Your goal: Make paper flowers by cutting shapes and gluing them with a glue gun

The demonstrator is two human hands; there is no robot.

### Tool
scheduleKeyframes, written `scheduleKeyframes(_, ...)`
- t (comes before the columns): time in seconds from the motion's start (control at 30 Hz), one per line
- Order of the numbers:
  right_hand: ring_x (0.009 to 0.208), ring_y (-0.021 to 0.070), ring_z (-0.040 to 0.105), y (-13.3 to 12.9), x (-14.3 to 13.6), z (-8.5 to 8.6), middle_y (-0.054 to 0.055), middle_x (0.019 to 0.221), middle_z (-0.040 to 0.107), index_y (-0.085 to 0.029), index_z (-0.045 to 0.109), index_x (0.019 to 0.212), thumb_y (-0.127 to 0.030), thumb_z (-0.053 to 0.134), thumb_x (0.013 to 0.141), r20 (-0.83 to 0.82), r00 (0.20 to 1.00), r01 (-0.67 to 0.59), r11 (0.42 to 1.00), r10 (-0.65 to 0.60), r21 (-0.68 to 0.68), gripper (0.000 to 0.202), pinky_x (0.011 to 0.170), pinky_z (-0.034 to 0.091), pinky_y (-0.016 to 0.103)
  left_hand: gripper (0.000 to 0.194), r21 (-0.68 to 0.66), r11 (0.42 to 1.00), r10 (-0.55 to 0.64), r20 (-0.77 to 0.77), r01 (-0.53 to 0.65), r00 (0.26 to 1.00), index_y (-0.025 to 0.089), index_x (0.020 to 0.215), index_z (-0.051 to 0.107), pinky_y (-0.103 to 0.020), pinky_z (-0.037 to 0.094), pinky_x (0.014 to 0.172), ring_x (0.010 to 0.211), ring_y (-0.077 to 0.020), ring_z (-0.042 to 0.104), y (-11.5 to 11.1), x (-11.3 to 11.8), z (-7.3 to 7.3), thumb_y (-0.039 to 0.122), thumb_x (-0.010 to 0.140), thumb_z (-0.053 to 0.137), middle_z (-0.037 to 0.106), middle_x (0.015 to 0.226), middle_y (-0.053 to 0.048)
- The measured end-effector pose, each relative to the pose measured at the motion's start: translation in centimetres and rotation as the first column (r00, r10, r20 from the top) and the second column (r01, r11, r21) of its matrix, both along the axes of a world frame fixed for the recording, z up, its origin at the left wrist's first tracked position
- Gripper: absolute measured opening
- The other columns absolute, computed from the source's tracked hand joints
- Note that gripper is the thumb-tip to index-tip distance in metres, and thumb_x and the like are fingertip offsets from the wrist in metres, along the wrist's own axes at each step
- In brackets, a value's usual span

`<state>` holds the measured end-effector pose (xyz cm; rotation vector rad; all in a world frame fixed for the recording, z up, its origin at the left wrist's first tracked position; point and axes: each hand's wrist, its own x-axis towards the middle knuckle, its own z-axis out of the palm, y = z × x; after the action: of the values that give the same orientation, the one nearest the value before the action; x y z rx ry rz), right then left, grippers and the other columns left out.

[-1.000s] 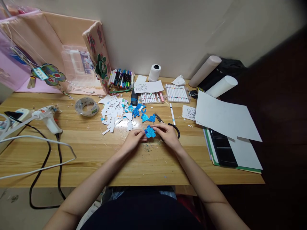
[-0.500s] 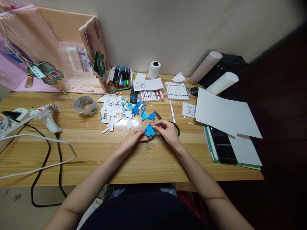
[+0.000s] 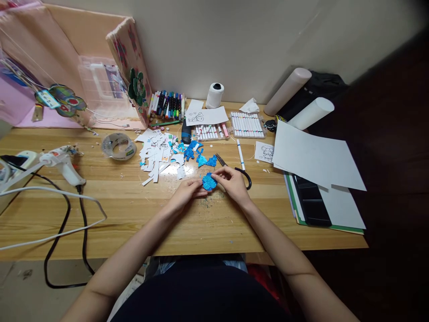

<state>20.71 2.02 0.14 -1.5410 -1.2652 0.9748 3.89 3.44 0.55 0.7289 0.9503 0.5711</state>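
A small blue flower-shaped piece (image 3: pixel 209 181) is held between my two hands above the table. My left hand (image 3: pixel 189 191) grips its left edge, thumb on top and fingers below. The fingertips of my right hand (image 3: pixel 232 182) pinch its upper right edge. Black-handled scissors (image 3: pixel 248 178) lie partly under my right hand, blades pointing up and left. Just beyond the hands are blue scraps (image 3: pixel 207 161) and a larger blue piece (image 3: pixel 191 151), beside a pile of white paper cuttings (image 3: pixel 157 154).
A tape roll (image 3: pixel 118 146) and a glue gun (image 3: pixel 67 164) with cables lie left. Marker sets (image 3: pixel 247 125), a thread cone (image 3: pixel 215 95) and a loose marker (image 3: pixel 240 154) are beyond the hands. Paper sheets (image 3: pixel 311 154) cover a black case (image 3: pixel 311 203) at right.
My right fingertips have shifted slightly left and up over the blue piece, which has turned a little. The whole view has moved slightly.
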Motion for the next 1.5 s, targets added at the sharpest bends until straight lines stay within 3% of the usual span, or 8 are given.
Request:
scheduleKeyframes(0.4,0.060,0.0139,0.052,0.2,0.3,-0.2,0.002,0.069,0.063,-0.018,0.065,0.072,-0.036,0.067,0.070,-0.009,0.999,-0.034,0.999,0.033,-0.009,0.018,0.055,0.039,0.026,0.019,-0.002,1.000,0.015,-0.007,-0.015,1.000,0.012,0.075,0.065,-0.026,0.053,0.074,0.072,-0.0147,0.067,0.0,0.0,-0.2,0.031,0.076,0.064,0.071,0.074,-0.007)
scheduleKeyframes(0.67,0.070,0.0144,0.058,0.4,1.0,0.5,0.002,0.081,0.065,-0.021,0.065,0.087,-0.037,0.068,0.070,-0.293,0.956,-0.017,0.998,-0.001,-0.057,0.023,0.064,0.047,0.026,0.019,-0.001,0.995,0.098,-0.093,-0.099,0.991,0.009,0.082,0.064,-0.026,0.054,0.068,0.066,-0.0157,0.068,0.2,0.2,-0.1,0.028,0.079,0.060,0.071,0.073,-0.010)
scheduleKeyframes(0.9,0.071,0.0146,0.064,-0.2,0.6,1.4,0.001,0.089,0.065,-0.023,0.062,0.100,-0.029,0.070,0.064,-0.528,0.850,-0.125,0.972,0.000,-0.201,0.038,0.074,0.052,0.030,0.013,0.030,0.992,0.125,-0.075,-0.123,0.989,0.011,0.082,0.061,-0.025,0.055,0.066,0.067,-0.0159,0.069,0.1,0.3,-0.1,0.024,0.079,0.061,0.071,0.070,-0.007)
scheduleKeyframes(1.07,0.077,0.0147,0.066,-0.9,-0.1,1.8,0.000,0.096,0.065,-0.027,0.060,0.103,-0.023,0.067,0.066,-0.578,0.813,-0.215,0.958,0.068,-0.190,0.037,0.078,0.053,0.030,0.007,0.043,0.987,0.156,-0.083,-0.153,0.984,0.012,0.082,0.059,-0.025,0.054,0.068,0.066,-0.0143,0.069,0.2,0.4,0.0,0.017,0.082,0.055,0.070,0.072,-0.006)
scheduleKeyframes(1.3,0.068,0.0167,0.062,-1.0,-0.8,1.2,0.001,0.079,0.066,-0.020,0.066,0.081,-0.041,0.065,0.070,-0.510,0.855,-0.229,0.952,0.097,-0.203,0.023,0.066,0.053,0.032,0.010,0.081,0.985,0.158,-0.104,-0.150,0.982,0.013,0.082,0.061,-0.027,0.055,0.071,0.066,-0.0143,0.068,0.2,0.4,-0.5,0.022,0.079,0.058,0.070,0.071,-0.003)
scheduleKeyframes(1.5,0.071,0.0174,0.060,-0.8,-0.1,0.9,0.004,0.084,0.067,-0.019,0.070,0.078,-0.039,0.059,0.077,-0.189,0.975,-0.136,0.985,0.114,-0.106,0.023,0.064,0.048,0.029,0.018,0.061,0.993,0.110,-0.078,-0.105,0.991,0.010,0.085,0.061,-0.026,0.055,0.065,0.065,-0.0155,0.068,0.0,0.3,-0.8,0.025,0.076,0.064,0.069,0.071,-0.006)
